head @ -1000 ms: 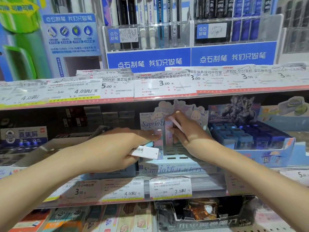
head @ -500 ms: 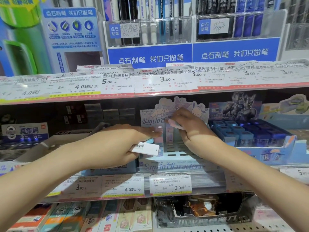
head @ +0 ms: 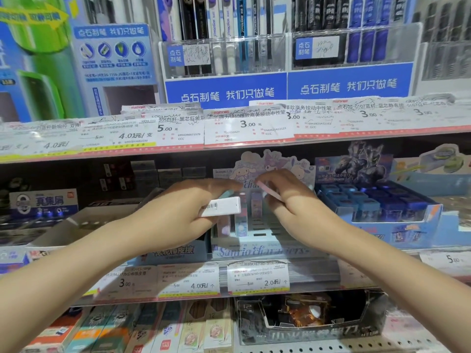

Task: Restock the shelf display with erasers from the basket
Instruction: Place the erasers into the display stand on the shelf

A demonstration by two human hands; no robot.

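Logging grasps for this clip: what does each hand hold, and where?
Left hand grips a white barcoded eraser by its left end; right hand pinches a pink eraser along its lower part.

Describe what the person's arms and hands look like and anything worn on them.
Both forearms are bare all the way to the frame edges, with no sleeves in view. The left hand and right hand wear no gloves; no rings, watch or bracelets show.
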